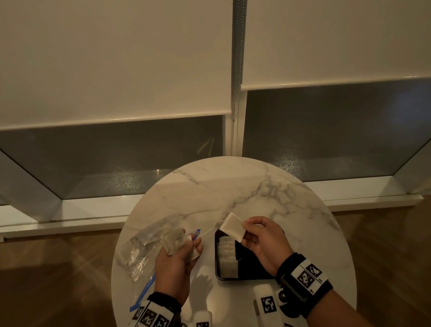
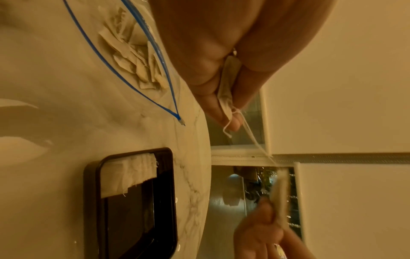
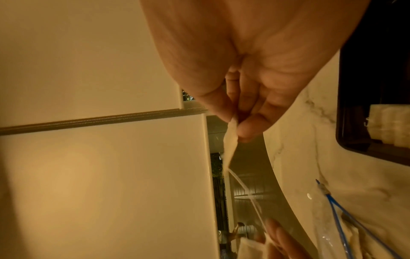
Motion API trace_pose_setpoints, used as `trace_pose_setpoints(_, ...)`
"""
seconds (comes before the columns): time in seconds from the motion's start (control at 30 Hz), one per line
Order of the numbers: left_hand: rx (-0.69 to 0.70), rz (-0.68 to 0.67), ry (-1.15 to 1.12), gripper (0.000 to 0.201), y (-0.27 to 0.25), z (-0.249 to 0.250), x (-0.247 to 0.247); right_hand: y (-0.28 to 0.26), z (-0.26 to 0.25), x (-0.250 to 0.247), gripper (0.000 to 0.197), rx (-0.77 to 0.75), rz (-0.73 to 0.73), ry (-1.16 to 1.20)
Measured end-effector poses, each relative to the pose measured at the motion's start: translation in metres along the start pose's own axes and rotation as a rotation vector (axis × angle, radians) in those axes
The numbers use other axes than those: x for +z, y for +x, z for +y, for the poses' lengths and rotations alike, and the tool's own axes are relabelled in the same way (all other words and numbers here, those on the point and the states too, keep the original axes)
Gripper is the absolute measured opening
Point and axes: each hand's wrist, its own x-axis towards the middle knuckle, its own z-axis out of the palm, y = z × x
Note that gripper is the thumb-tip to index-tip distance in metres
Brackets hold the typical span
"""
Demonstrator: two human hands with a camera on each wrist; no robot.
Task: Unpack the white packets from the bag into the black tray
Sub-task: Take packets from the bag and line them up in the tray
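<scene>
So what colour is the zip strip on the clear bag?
Blue zip strip, clearest in the left wrist view.

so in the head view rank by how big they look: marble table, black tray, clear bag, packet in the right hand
1. Marble table, by far the largest.
2. Clear bag and black tray: they look alike, and the right hand covers part of the tray, so no ranking.
3. Packet in the right hand, smallest.

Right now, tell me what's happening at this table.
A person is unpacking white packets. The right hand pinches one packet above the black tray, which already holds a row of packets. The left hand grips more packets; a string links the two hands' packets. The clear bag lies on the marble table.
</scene>
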Motion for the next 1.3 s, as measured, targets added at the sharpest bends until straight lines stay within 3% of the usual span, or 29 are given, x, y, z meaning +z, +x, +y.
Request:
trace_pose_setpoints(0.17, -0.009, 0.044, -0.001, 0.035, 0.003, 0.002, -0.014, 0.005, 0.000, -0.015, 0.031, 0.028, 0.051, 0.038)
trace_pose_setpoints(0.33, -0.052, 0.057, 0.007, 0.036, 0.004, -0.005, -0.020, 0.012, 0.007, -0.023, 0.046, 0.081, 0.010, 0.076)
trace_pose_setpoints(0.57, -0.083, 0.013, 0.067, 0.021, -0.003, -0.013, -0.021, 0.037, 0.026, -0.034, 0.016, 0.149, 0.053, -0.036)
trace_pose_setpoints(0.63, -0.086, 0.014, 0.076, 0.021, -0.005, -0.014, -0.023, 0.049, 0.031, -0.039, 0.014, 0.132, 0.111, -0.189)
trace_pose_setpoints(0.7, -0.080, 0.013, 0.086, 0.021, -0.007, -0.015, -0.024, 0.066, 0.039, -0.046, 0.014, 0.117, 0.154, -0.498)
trace_pose_setpoints(0.77, -0.075, 0.011, 0.091, 0.021, -0.008, -0.016, -0.025, 0.086, 0.047, -0.053, 0.014, 0.080, 0.134, -0.892)
trace_pose_setpoints(0.83, -0.065, 0.009, 0.100, 0.022, -0.011, -0.016, -0.025, 0.103, 0.050, -0.058, 0.015, 0.080, 0.098, -1.123)
trace_pose_setpoints(1.07, -0.072, 0.012, 0.122, 0.025, -0.015, -0.023, -0.033, 0.147, 0.065, -0.073, 0.033, 0.183, 0.138, -1.318)
trace_pose_setpoints(1.3, -0.099, 0.017, 0.155, 0.026, -0.016, -0.030, -0.036, 0.164, 0.076, -0.076, 0.019, 0.255, 0.146, -1.345)
